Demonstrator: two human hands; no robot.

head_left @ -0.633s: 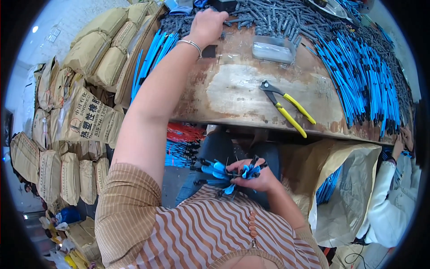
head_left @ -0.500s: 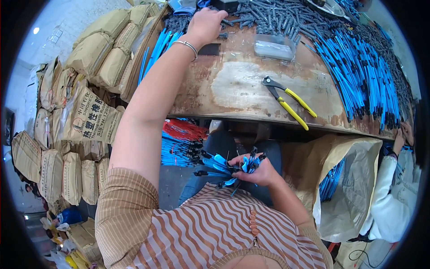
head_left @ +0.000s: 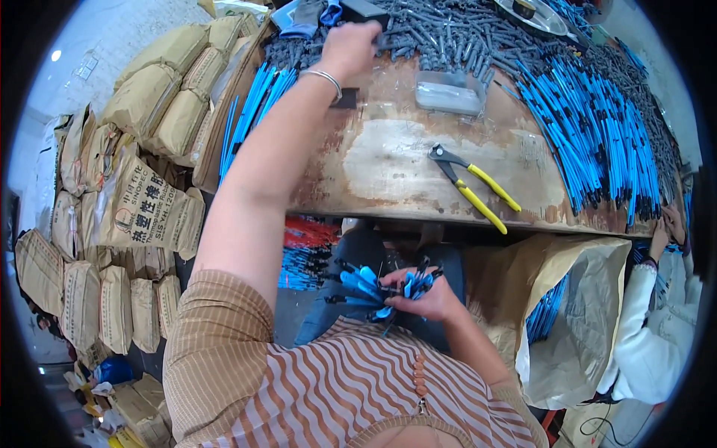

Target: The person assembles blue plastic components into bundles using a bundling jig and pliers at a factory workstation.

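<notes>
My left hand [head_left: 351, 49] reaches across the table to the edge of a heap of grey plastic plug-like pieces [head_left: 455, 37], beside a dark box [head_left: 364, 10]. Its fingertips point down and are hidden, so I cannot tell what they touch. Close to my lap, my right hand [head_left: 426, 297] is closed round a bunch of thin blue strips with black ends [head_left: 362, 284], which fan out on both sides of the fingers. Pliers with yellow handles [head_left: 478, 190] lie spread on the bare wood in front of me.
The wooden table [head_left: 388, 164] carries a clear plastic box [head_left: 448, 93] and a large pile of blue strips [head_left: 597, 134]. An open paper sack [head_left: 515, 299] stands at right, near another person's white sleeve [head_left: 642, 328]. Stacked brown sacks [head_left: 149, 82] line the left.
My left hand has shifted slightly right and lower along the heap's edge. My right hand keeps its hold on the strips. The view has tilted slightly.
</notes>
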